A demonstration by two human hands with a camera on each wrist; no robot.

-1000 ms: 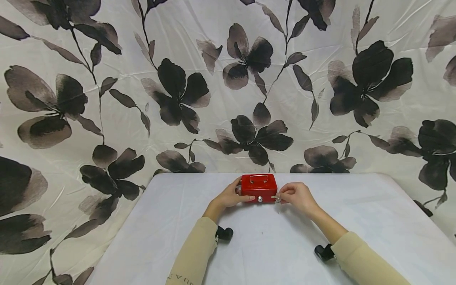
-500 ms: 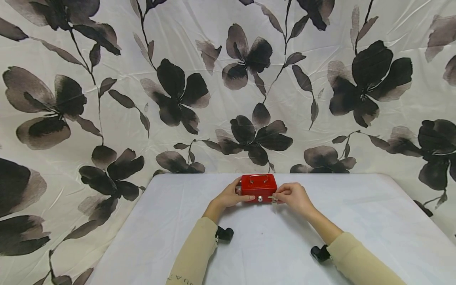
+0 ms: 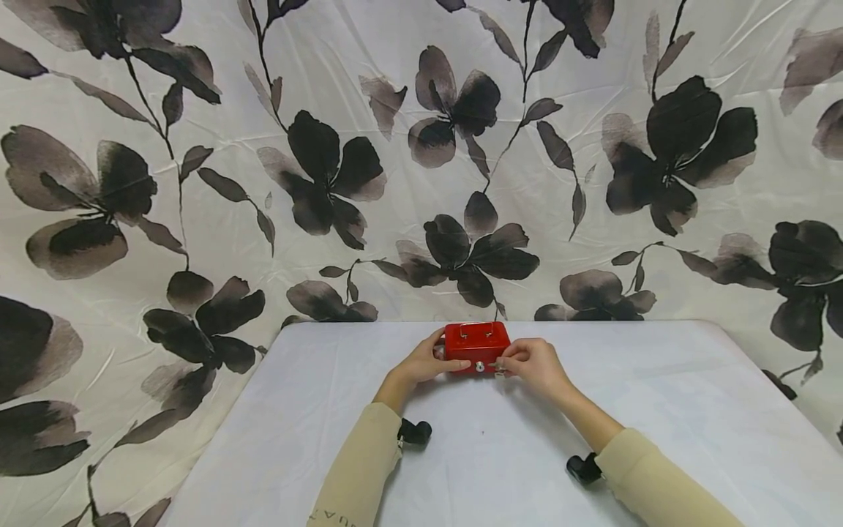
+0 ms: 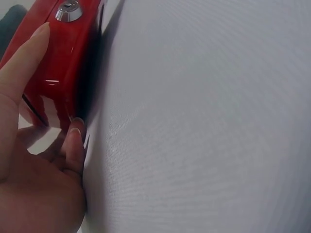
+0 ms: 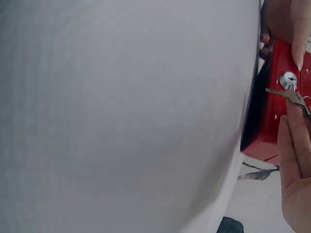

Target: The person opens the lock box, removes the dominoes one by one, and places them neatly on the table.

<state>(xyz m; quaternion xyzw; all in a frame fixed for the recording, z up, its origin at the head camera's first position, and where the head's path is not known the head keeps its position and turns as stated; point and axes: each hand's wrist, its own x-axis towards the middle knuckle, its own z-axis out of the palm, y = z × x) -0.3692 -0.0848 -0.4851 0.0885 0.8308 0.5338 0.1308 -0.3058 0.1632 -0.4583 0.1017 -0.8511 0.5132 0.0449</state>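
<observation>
A small red metal cash box with a wire handle on its lid stands near the table's far edge. My left hand grips its left end, thumb across the front and the other fingers round the side. The thumb's tip lies beside the silver lock. With my right hand I pinch a key just in front of the box's right half. A second key seems to hang with it. In the right wrist view the key is close to the lock, apart from the keyhole.
The white-covered table stretches in front of the box and to both sides. Behind it hangs a pale cloth with dark flower prints. Black wrist cameras sit under both sleeves.
My right hand has moved left with the key, along the box's front toward the lock. The left hand and the cash box have stayed in place.
</observation>
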